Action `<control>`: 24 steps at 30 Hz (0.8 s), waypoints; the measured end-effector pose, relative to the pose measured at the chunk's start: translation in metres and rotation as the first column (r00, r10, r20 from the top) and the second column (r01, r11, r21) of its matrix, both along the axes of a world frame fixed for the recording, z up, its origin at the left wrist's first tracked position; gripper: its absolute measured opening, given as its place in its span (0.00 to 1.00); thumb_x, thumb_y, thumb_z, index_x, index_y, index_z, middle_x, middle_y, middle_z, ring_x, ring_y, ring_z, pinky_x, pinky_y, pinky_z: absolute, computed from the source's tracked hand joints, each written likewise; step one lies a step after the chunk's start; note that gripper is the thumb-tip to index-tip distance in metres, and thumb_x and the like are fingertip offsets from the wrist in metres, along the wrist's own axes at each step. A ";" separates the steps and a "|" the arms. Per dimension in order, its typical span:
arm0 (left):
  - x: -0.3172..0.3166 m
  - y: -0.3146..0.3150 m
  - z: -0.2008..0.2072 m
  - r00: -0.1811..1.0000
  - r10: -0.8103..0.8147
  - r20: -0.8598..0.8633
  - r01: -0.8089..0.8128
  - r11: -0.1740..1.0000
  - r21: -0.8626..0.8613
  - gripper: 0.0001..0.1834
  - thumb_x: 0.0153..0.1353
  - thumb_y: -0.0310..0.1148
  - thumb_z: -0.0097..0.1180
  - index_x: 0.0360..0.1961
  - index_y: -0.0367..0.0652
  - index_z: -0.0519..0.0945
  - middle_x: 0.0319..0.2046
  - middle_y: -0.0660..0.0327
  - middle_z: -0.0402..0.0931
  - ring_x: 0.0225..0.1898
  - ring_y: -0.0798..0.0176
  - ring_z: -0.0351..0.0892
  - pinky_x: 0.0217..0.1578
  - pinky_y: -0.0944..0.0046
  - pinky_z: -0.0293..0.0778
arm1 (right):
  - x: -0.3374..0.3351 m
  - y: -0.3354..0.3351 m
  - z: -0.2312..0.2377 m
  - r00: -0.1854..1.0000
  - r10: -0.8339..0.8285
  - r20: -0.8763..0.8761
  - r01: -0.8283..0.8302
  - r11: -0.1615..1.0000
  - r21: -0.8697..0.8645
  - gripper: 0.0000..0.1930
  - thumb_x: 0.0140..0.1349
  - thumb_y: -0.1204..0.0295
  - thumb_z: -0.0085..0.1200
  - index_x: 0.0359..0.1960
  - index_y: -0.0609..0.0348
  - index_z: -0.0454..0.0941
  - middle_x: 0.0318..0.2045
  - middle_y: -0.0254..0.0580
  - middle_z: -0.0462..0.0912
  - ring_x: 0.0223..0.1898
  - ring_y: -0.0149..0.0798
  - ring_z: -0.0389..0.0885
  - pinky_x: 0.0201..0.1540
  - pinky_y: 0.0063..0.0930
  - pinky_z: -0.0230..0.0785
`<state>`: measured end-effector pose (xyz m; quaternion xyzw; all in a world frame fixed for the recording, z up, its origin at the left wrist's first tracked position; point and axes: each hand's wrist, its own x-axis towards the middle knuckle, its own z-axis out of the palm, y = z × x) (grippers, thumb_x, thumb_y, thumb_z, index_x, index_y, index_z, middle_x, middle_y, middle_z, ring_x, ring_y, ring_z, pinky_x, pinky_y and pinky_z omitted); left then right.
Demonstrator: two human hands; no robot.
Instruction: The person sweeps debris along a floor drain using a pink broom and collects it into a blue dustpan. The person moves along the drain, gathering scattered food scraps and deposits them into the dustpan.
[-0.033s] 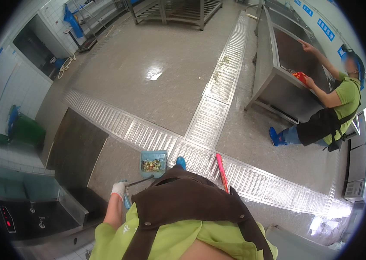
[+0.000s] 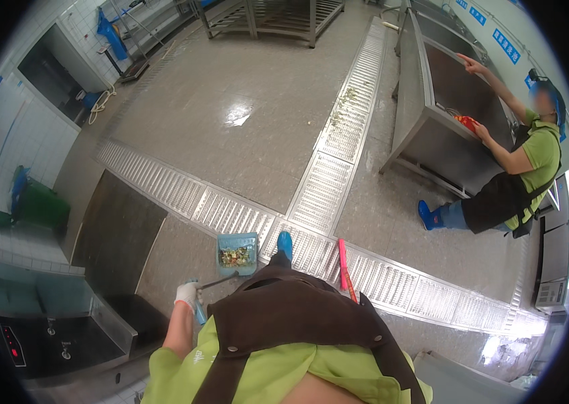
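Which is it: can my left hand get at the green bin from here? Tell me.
Probably not: your left hand grips a handle, and the green bin stands well away by the wall.

One dustpan (image 2: 238, 240) counted; right of dustpan, one red stick (image 2: 343, 259), one co-worker (image 2: 523, 161) seen; left of dustpan, one gloved hand (image 2: 187, 294) noted.

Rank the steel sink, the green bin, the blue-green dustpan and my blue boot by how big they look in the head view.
Steel sink
Green bin
Blue-green dustpan
Your blue boot
This is apparent size only; the dustpan sits nearer the camera than the bin.
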<state>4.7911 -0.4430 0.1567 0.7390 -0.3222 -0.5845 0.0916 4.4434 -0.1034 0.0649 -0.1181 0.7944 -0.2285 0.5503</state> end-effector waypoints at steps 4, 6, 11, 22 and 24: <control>-0.049 -0.017 0.002 0.999 0.037 -0.008 -0.037 0.999 -0.012 0.03 0.42 0.24 0.48 0.19 0.41 0.68 0.10 0.63 0.61 0.07 0.67 0.59 0.07 0.67 0.58 | -0.022 0.009 0.004 0.997 -0.067 -0.049 0.067 0.998 0.006 0.16 0.48 0.59 0.47 0.20 0.62 0.76 0.20 0.44 0.76 0.23 0.36 0.75 0.28 0.26 0.65; -0.076 -0.026 -0.001 0.998 0.036 -0.044 -0.039 0.997 -0.066 0.03 0.42 0.24 0.48 0.21 0.41 0.68 0.10 0.64 0.61 0.07 0.67 0.59 0.07 0.68 0.58 | -0.040 0.013 0.003 0.990 -0.104 -0.094 0.105 0.995 -0.002 0.16 0.48 0.59 0.47 0.20 0.62 0.76 0.19 0.45 0.76 0.22 0.36 0.75 0.28 0.26 0.65; -0.136 -0.069 -0.005 0.996 0.055 -0.068 -0.058 0.998 -0.040 0.03 0.42 0.24 0.48 0.21 0.41 0.68 0.10 0.64 0.61 0.07 0.69 0.58 0.05 0.69 0.55 | -0.107 -0.023 -0.011 0.577 -0.680 0.453 0.702 0.696 0.151 0.13 0.50 0.67 0.46 0.12 0.60 0.68 0.09 0.36 0.68 0.11 0.33 0.66 0.17 0.26 0.61; -0.257 -0.180 -0.006 0.993 0.097 -0.072 -0.089 0.991 0.103 0.06 0.46 0.26 0.48 0.17 0.46 0.65 0.08 0.68 0.59 0.05 0.72 0.54 0.05 0.73 0.52 | -0.239 -0.122 -0.013 -0.223 -0.839 0.497 0.912 0.000 0.409 0.09 0.54 0.73 0.43 0.19 0.54 0.57 0.07 0.25 0.56 0.05 0.21 0.54 0.05 0.13 0.49; -0.272 -0.191 -0.003 0.991 0.091 -0.098 -0.077 0.988 0.137 0.05 0.48 0.27 0.47 0.19 0.46 0.66 0.08 0.71 0.57 0.05 0.74 0.53 0.05 0.73 0.51 | -0.261 -0.156 -0.029 -0.143 -0.814 0.564 0.961 0.023 0.276 0.09 0.53 0.73 0.44 0.19 0.54 0.57 0.06 0.25 0.56 0.05 0.22 0.54 0.05 0.15 0.48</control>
